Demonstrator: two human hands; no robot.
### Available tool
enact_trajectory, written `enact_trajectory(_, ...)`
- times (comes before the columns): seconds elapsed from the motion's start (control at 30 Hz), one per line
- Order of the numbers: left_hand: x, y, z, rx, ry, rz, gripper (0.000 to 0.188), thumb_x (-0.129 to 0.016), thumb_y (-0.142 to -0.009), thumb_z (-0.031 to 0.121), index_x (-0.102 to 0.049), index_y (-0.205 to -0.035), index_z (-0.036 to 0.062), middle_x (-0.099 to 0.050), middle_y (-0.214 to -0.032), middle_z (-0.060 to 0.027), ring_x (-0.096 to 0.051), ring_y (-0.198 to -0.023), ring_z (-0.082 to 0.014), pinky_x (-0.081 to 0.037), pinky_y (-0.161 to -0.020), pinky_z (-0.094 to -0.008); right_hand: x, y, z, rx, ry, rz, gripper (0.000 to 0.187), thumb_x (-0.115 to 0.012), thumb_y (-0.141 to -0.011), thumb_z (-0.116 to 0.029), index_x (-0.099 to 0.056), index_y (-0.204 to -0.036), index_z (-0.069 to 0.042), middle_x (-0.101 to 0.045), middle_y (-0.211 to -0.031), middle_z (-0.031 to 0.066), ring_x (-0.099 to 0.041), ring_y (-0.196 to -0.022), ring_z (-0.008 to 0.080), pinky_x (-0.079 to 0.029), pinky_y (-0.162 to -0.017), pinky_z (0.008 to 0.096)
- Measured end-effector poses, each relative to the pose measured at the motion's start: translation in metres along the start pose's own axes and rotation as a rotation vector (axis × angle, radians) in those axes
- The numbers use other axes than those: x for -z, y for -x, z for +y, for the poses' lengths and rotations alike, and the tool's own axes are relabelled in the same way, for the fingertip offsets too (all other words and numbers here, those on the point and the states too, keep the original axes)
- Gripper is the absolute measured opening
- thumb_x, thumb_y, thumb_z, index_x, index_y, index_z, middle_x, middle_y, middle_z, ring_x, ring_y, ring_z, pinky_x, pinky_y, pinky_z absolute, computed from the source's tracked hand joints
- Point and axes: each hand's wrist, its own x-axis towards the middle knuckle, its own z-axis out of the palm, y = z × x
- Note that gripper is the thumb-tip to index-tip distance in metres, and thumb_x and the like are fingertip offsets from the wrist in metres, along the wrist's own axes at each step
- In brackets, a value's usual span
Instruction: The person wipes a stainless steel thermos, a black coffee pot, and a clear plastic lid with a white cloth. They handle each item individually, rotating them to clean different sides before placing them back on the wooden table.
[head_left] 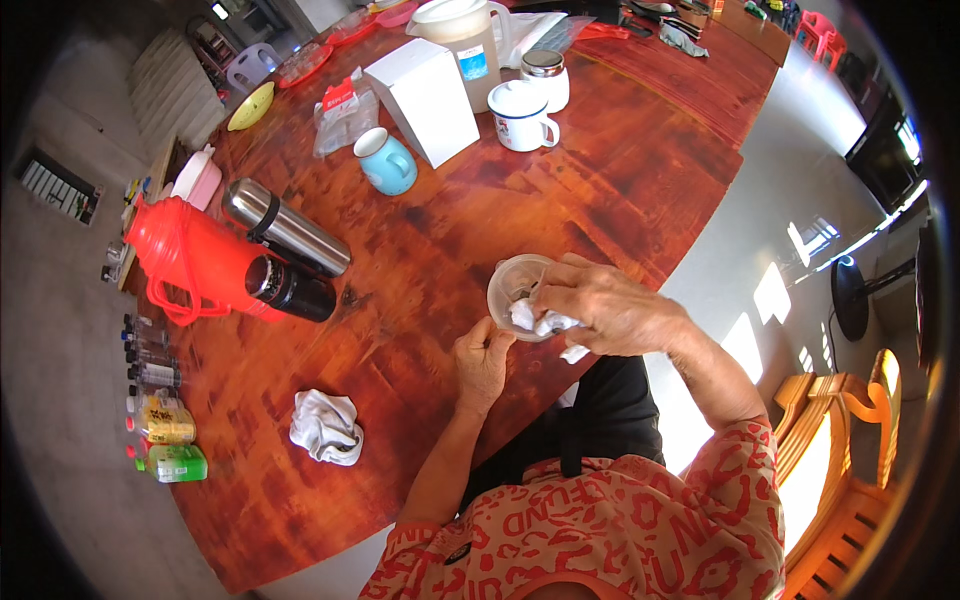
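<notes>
The desk [430, 260], of glossy red-brown wood, has its near edge running slantwise beside the person's lap, and the small round translucent plastic cup [502, 290] is close to this edge. Whether its base touches the wood cannot be told. A wide stretch of wood surface lies between the cup and the light-blue ceramic mug [384, 164] farther away; another lies leftward, up to the silver steel flask [300, 232]. A crumpled white cloth [327, 427] rests left of the forearm.

The cup is just beyond the left hand [484, 362], which is partly closed, with thumb and fingers holding its near side. The right hand [605, 305] is curled at the cup's right side, its bent fingers gripping a white wad [522, 314], partly inside the cup. The cup's mouth faces upward to the head camera, and its long axis seems to follow this direction.
</notes>
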Motion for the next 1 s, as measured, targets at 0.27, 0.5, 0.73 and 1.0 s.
enact_trajectory(0.27,-0.002,0.003,-0.010,0.034,0.107,0.024,0.031,-0.061,-0.087,0.022,-0.047,-0.071,-0.0004,-0.037,-0.060,0.0004,-0.034,-0.058,-0.0085,-0.033,-0.052,-0.0274,-0.034,-0.023,0.013,0.000,0.086,0.454,0.033,-0.073,-0.066,-0.001,-0.067,-0.098,-0.004,-0.057,-0.099,0.0083,-0.054,-0.091,0.0265,-0.048,-0.083,0.0365)
enact_trajectory(0.5,0.000,0.003,-0.007,0.043,0.119,0.019,0.027,-0.060,-0.087,0.020,-0.050,-0.074,-0.0013,-0.040,-0.062,0.0012,-0.037,-0.061,-0.0075,-0.035,-0.054,-0.0263,-0.038,-0.035,0.005,0.078,0.237,0.336,0.046,-0.077,-0.057,0.000,-0.067,-0.102,-0.005,-0.062,-0.099,0.0047,-0.052,-0.094,0.0247,-0.047,-0.080,0.0328)
enact_trajectory(0.73,-0.001,0.002,-0.007,0.033,0.123,0.025,0.025,-0.059,-0.086,0.019,-0.051,-0.074,-0.0008,-0.042,-0.062,0.0018,-0.038,-0.062,-0.0066,-0.035,-0.054,-0.0259,-0.029,-0.044,0.033,0.138,-0.156,0.315,0.025,-0.075,-0.064,-0.010,-0.065,-0.087,-0.007,-0.059,-0.084,0.0044,-0.051,-0.084,0.0246,-0.044,-0.076,0.0358)
enact_trajectory(1.0,0.000,0.003,-0.011,0.045,0.153,0.020,0.026,-0.059,-0.089,0.023,-0.059,-0.083,-0.0027,-0.050,-0.065,0.0006,-0.042,-0.063,-0.0076,-0.038,-0.056,-0.0261,-0.034,-0.035,0.015,0.200,-0.161,0.263,0.024,-0.070,-0.070,-0.004,-0.066,-0.093,-0.008,-0.060,-0.090,0.0053,-0.049,-0.092,0.0239,-0.042,-0.083,0.0361)
